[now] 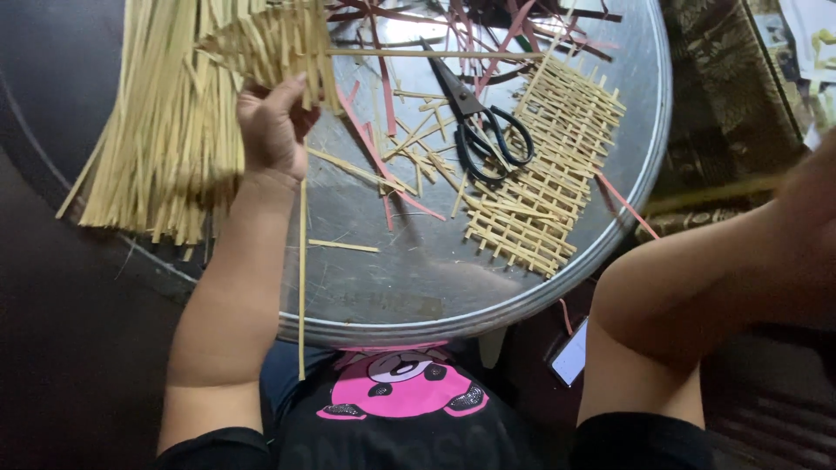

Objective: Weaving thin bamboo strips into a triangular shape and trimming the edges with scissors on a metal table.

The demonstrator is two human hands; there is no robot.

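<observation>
Weaving work with pale strips on a round metal tray.

Near you, one long loose strip hangs over the tray rim toward your lap. Your left hand is closed on the woven piece, thumb up against its lower edge, with its long free strips hanging past the tray's left side. I think it helps to grip close to the woven part, so the rows stay tight. Your right hand is blurred at the right edge; I cannot tell if it is closed, though a thin strip seems to run by it. On the tray lie scissors, a flat woven mat, and, farthest, red strips.
</observation>
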